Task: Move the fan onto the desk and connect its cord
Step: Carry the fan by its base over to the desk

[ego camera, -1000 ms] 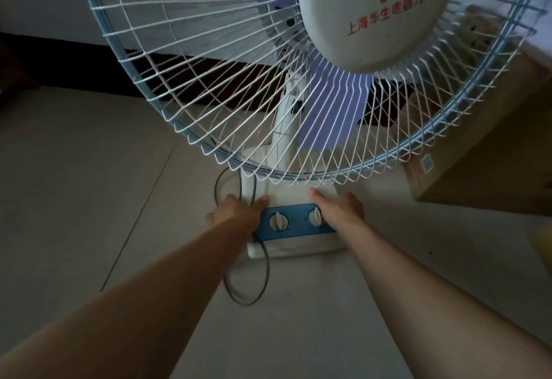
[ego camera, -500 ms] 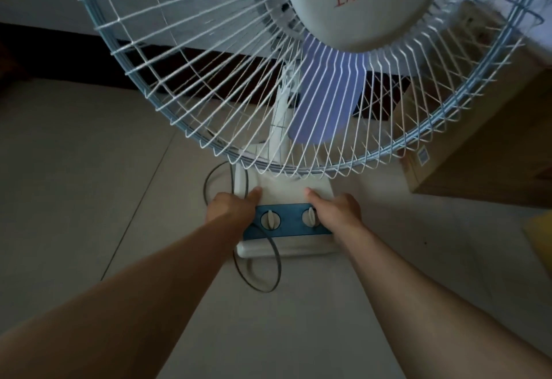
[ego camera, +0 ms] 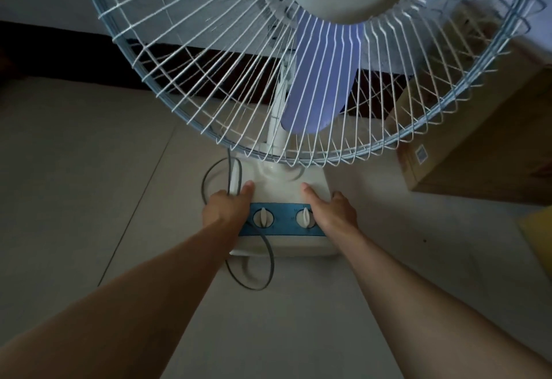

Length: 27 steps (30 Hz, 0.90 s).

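Single head view: camera is looking forward and down, sitting close over the fan, whose guard is filling the frame above the fingers.

white fan base with a blue control strip, white knobs, lavender blade, pale blue-rimmed white wire grille, dark grey cord, tan cardboard box, beige floor

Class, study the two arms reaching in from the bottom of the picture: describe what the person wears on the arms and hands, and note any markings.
Both forearms are bare as far as the frame shows: no sleeves in view. The left hand and right hand have no gloves, and no watch, bracelet or ring shows. The light is dim, so small marks cannot be ruled out.
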Each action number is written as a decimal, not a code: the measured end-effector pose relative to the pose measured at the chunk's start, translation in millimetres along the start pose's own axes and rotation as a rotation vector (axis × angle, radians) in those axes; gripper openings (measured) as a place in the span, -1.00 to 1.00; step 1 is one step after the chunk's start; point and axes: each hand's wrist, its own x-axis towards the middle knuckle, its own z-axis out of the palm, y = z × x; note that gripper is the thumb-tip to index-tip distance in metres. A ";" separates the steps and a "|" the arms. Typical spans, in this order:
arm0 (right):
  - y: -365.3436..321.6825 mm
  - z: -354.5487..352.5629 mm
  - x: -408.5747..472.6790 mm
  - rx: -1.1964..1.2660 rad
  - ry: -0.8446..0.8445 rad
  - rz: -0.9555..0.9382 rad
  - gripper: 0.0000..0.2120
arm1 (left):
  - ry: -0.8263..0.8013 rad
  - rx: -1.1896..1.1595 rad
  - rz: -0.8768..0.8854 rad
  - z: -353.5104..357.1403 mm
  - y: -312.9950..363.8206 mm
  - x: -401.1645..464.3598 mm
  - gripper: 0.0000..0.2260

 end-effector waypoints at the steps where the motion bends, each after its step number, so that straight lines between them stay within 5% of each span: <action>1: 0.2 0.9 -1.7 0.004 0.016 -0.009 -0.18 | 0.007 -0.002 0.008 -0.7 0.4 -0.4 -0.43; 8: 3.9 4.8 -23.2 0.023 0.105 -0.045 -0.12 | 0.006 -0.060 0.019 -9.1 -5.5 -15.5 -0.46; 20: -15.5 -12.4 -68.1 0.028 0.098 -0.128 -0.40 | 0.030 -0.223 0.018 -55.7 -2.7 -65.5 -0.60; 27: -58.3 -48.6 -111.4 0.051 0.107 -0.217 -0.28 | 0.079 -0.337 0.051 -103.7 31.9 -103.3 -0.60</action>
